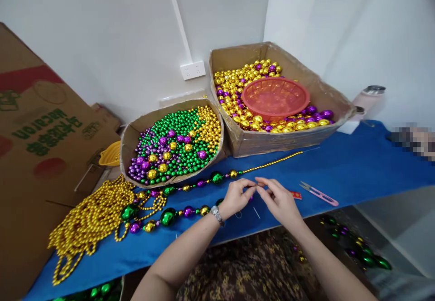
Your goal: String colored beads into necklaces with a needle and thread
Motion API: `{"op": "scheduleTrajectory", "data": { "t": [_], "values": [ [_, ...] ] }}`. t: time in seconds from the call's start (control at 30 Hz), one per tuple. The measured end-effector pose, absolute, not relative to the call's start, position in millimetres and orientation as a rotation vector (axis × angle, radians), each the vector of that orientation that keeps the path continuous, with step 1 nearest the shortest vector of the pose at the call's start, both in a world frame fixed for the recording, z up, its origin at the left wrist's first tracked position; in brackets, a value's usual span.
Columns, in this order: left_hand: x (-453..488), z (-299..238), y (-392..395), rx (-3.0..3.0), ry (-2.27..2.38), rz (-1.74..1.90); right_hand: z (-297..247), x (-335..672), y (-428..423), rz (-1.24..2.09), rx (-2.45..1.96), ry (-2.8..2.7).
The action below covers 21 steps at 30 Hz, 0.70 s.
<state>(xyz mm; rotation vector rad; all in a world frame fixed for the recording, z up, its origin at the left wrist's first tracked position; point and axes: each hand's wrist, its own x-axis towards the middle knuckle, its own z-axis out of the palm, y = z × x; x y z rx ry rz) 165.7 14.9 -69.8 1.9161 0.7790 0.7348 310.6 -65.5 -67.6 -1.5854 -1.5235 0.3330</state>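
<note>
My left hand (237, 197), with a watch (217, 215) on its wrist, and my right hand (277, 197) meet fingertip to fingertip over the blue cloth. Both are closed in a pinch; whatever lies between the fingers is too small to make out. Beneath them a thin white strip (256, 212) and a loop of thread rest on the cloth. A strand of green, purple and gold beads (168, 217) runs leftward from under my left wrist. Behind my hands stretches a second strand (216, 177), ending in small gold beads. Pink thread snips (319, 194) and a red packet (296, 195) lie right of my right hand.
Two cardboard boxes of loose beads stand behind: a smaller one (126, 144) and a larger one (251, 143) with a red basket (276, 113). Gold bead chains (91, 215) are heaped at left beside a tall carton (44, 124). At right are a bottle (370, 99) and another person's blurred hand.
</note>
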Motion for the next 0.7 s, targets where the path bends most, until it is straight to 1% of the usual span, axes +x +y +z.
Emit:
{"op": "scheduleTrajectory", "data": {
  "t": [0.17, 0.37, 0.53, 0.7],
  "values": [
    [175.9, -72.3, 18.0, 1.848, 0.769, 0.665, -49.5, 316.7, -47.5, 0.313, -1.533, -1.326],
    [177.8, -74.9, 32.0, 1.847, 0.720, 0.587, -42.5, 372.9, -28.9, 0.280, -1.531, -0.858],
    [165.8, -68.8, 41.0, 1.848, 0.685, 0.565, -46.6, 434.3, -26.5, 0.273, -1.581, -0.562],
    [158.3, -64.4, 46.0, 1.760, 0.684, 0.568, -62.7, 489.5, -34.9, 0.344, -1.784, -0.372]
  ]
}}
